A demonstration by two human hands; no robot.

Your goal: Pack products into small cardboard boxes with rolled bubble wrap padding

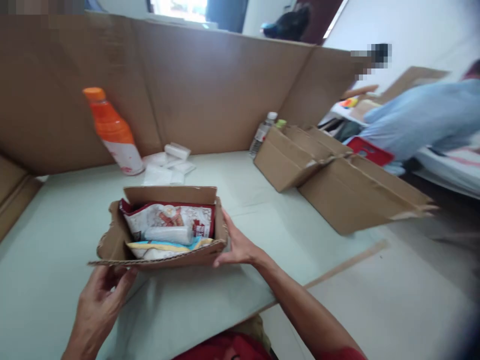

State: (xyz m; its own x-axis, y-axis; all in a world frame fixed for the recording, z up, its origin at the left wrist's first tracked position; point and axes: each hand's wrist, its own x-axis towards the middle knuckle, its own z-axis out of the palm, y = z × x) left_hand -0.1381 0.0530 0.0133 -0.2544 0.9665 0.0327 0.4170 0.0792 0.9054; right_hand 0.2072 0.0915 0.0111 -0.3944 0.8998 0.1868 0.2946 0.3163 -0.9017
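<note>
A small open cardboard box (pixel 123 240) sits on the pale table (pixel 45 240) in front of me. Inside lie a red-and-white snack bag (pixel 168 216), a white roll (pixel 168 234) and a yellow-and-blue packet (pixel 165 246). My right hand (pixel 236 245) is pressed against the box's right side, fingers spread along the wall and thumb at the front corner. My left hand (pixel 99 300) curls under the box's front left flap, fingers bent around its edge.
An orange bottle (pixel 112 131) leans at the back left beside white packets (pixel 167 162). A larger open carton (pixel 330 170) and a clear water bottle (pixel 262 132) stand at the right. Cardboard walls (pixel 210 80) ring the table. Another person in light blue (pixel 423 115) bends over at the far right.
</note>
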